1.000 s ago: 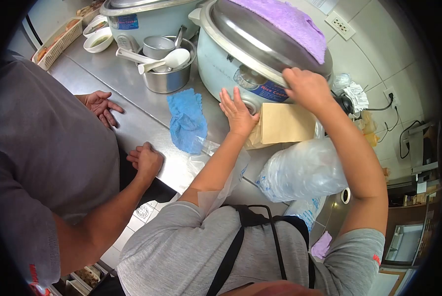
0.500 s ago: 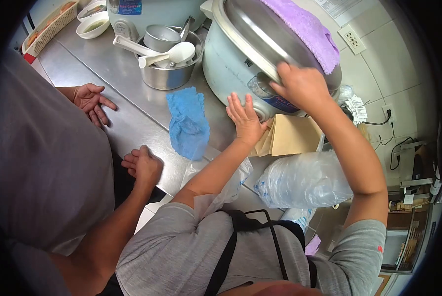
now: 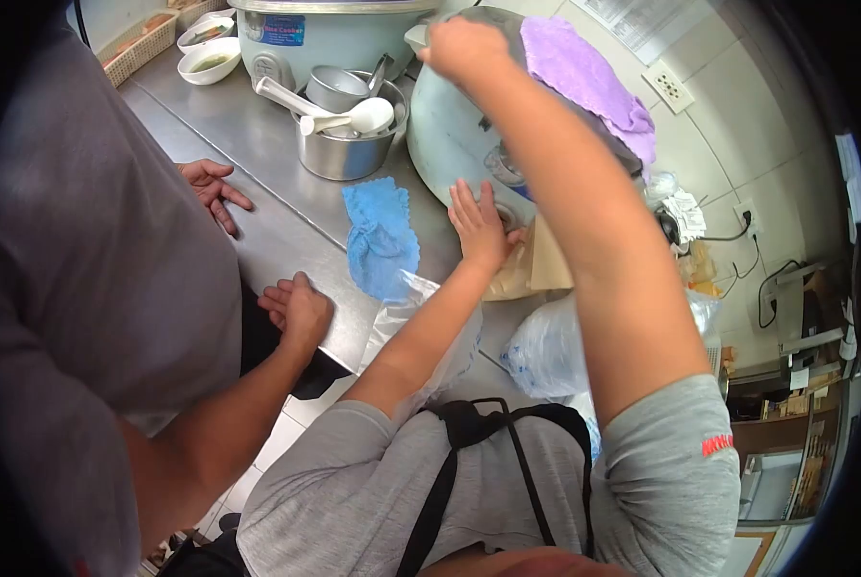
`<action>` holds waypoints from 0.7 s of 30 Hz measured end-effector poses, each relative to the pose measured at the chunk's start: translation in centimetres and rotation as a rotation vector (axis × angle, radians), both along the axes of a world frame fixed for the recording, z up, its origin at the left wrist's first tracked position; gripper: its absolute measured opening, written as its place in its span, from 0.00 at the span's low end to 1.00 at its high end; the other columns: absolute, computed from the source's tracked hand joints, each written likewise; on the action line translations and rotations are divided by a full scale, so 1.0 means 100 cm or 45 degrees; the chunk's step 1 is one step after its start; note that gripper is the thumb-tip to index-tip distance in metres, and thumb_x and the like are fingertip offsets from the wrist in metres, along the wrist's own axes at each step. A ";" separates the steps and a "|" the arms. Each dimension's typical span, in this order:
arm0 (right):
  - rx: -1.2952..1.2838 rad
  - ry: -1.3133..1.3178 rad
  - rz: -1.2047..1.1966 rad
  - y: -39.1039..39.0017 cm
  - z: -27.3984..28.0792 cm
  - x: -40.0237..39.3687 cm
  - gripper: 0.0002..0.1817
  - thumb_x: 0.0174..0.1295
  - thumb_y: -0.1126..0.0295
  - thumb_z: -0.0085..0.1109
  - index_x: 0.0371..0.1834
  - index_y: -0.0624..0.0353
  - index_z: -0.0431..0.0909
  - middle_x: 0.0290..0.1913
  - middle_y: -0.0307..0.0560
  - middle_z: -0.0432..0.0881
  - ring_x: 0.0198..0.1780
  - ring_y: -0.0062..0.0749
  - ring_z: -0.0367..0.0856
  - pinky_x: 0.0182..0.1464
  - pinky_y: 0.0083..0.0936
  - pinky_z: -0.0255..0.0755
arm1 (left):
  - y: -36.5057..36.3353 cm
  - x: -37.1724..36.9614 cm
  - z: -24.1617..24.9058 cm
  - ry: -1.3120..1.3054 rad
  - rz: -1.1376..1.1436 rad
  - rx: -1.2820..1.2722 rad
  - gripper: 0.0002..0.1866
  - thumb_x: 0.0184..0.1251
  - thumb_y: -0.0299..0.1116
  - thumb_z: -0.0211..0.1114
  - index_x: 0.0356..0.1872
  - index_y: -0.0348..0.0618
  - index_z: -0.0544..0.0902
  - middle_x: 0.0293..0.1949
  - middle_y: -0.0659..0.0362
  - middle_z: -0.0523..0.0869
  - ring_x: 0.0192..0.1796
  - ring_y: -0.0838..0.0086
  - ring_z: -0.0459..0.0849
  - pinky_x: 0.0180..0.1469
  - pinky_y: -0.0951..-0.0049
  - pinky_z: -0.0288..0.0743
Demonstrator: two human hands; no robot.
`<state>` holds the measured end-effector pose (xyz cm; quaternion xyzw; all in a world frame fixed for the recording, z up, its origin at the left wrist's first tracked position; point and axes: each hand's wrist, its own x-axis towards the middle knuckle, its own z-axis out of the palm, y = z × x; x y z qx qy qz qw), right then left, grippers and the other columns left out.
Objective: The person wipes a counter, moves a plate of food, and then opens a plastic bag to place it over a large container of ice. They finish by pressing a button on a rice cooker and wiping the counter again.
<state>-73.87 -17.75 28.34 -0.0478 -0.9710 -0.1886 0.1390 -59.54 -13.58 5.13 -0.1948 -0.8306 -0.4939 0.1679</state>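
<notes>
My left hand (image 3: 479, 229) lies against the lower front of a large pale-blue rice cooker (image 3: 440, 139), fingers spread, beside its knob. My right hand (image 3: 465, 48) is closed at the cooker's upper rim, near the side handle; what its fingers hold, if anything, is hidden. A purple cloth (image 3: 592, 82) drapes over the metal lid, which my right arm partly covers. Below my left hand stand brown paper bags (image 3: 546, 260). A crumpled blue cloth (image 3: 380, 240) lies on the steel counter (image 3: 281, 260), left of my left hand.
A co-worker in a grey shirt (image 3: 113, 269) stands at left, both hands near the counter edge. A steel pot (image 3: 344, 157) holds white scoops and a metal bowl. Behind it are a second rice cooker (image 3: 354, 48) and white bowls (image 3: 209, 62). Plastic bags (image 3: 546, 351) lie near my body.
My right hand has moved along the cooker's rim, from the right front to the upper left. My left hand stays against the cooker's front. The view has shifted slightly.
</notes>
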 end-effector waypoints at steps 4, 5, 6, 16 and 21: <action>-0.025 0.093 0.072 0.000 0.084 0.076 0.17 0.49 0.61 0.50 0.39 0.58 0.75 0.37 0.52 0.77 0.39 0.43 0.76 0.41 0.31 0.69 | -0.016 0.002 0.001 -0.203 -0.119 0.248 0.56 0.35 0.44 0.71 0.61 0.37 0.41 0.60 0.35 0.39 0.64 0.43 0.39 0.61 0.51 0.41; -0.055 0.154 0.097 0.002 0.103 0.100 0.16 0.48 0.62 0.50 0.36 0.60 0.76 0.35 0.56 0.77 0.37 0.47 0.76 0.41 0.34 0.69 | -0.016 0.002 -0.005 -0.259 -0.132 0.400 0.55 0.35 0.44 0.71 0.61 0.37 0.42 0.60 0.35 0.39 0.64 0.43 0.39 0.62 0.53 0.41; -0.164 0.256 0.227 -0.003 0.119 0.139 0.15 0.47 0.63 0.50 0.33 0.60 0.77 0.34 0.56 0.78 0.36 0.47 0.76 0.41 0.35 0.69 | -0.011 0.002 -0.018 -0.288 -0.010 0.533 0.50 0.39 0.44 0.69 0.59 0.33 0.46 0.59 0.34 0.43 0.61 0.44 0.46 0.61 0.58 0.45; -0.903 0.671 -0.235 0.145 0.052 0.430 0.15 0.56 0.71 0.51 0.45 0.67 0.70 0.38 0.42 0.74 0.40 0.20 0.70 0.44 0.16 0.64 | -0.028 0.001 -0.025 -1.486 -0.331 1.122 0.09 0.54 0.36 0.59 0.24 0.41 0.73 0.18 0.65 0.73 0.17 0.84 0.68 0.15 0.84 0.55; -0.607 0.354 -1.138 0.189 -0.117 0.591 0.15 0.53 0.60 0.50 0.30 0.63 0.71 0.28 0.57 0.75 0.32 0.51 0.73 0.35 0.35 0.66 | -0.026 0.002 -0.014 -1.592 -0.265 1.116 0.06 0.55 0.33 0.58 0.25 0.42 0.73 0.20 0.64 0.75 0.18 0.84 0.70 0.15 0.85 0.55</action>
